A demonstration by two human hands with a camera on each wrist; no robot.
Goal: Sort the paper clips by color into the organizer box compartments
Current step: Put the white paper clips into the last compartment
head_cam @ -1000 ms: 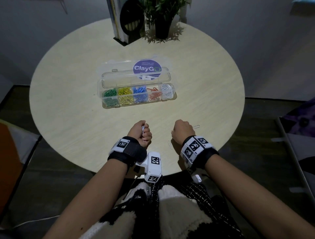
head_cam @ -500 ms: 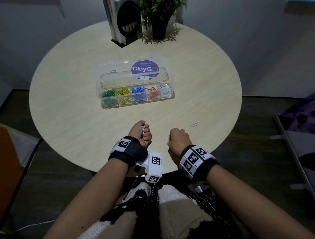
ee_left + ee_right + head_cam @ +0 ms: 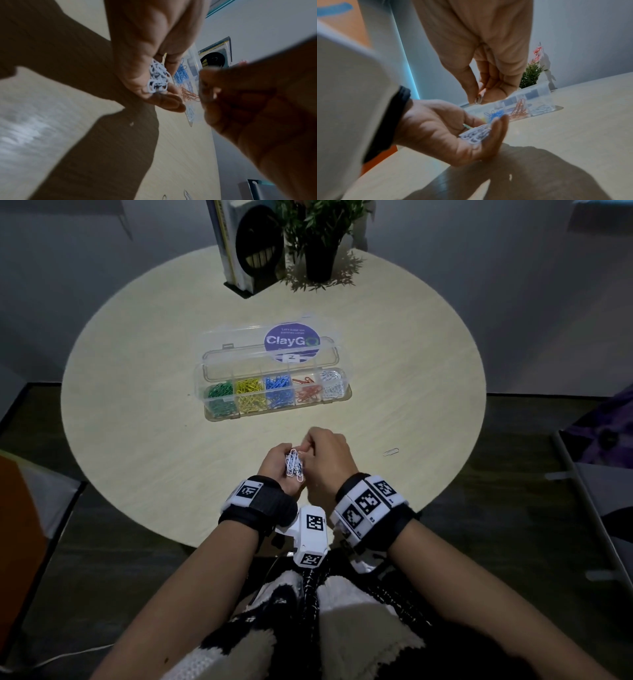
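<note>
The clear organizer box (image 3: 346,398) lies open mid-table, its compartments holding green, yellow, blue, red and white clips from left to right. My left hand (image 3: 279,465) is palm up near the table's front edge, fingers cupped round a bunch of white paper clips (image 3: 294,465), which also show as white paper clips (image 3: 476,134) in the right wrist view. My right hand (image 3: 325,455) hovers just above and right of it, pinching a single paper clip (image 3: 478,99) between thumb and finger. One loose clip (image 3: 391,452) lies on the table to the right.
The round pale wooden table (image 3: 137,412) carries a potted plant (image 3: 318,244) and a book stand (image 3: 246,251) at its far edge. Two more small clips (image 3: 186,196) lie by the near edge in the left wrist view. Dark floor surrounds the table.
My right hand lifted off the table and moved left to meet the left hand. The left hand turned palm up, showing its clips. The clip by my right wrist is gone from the table.
</note>
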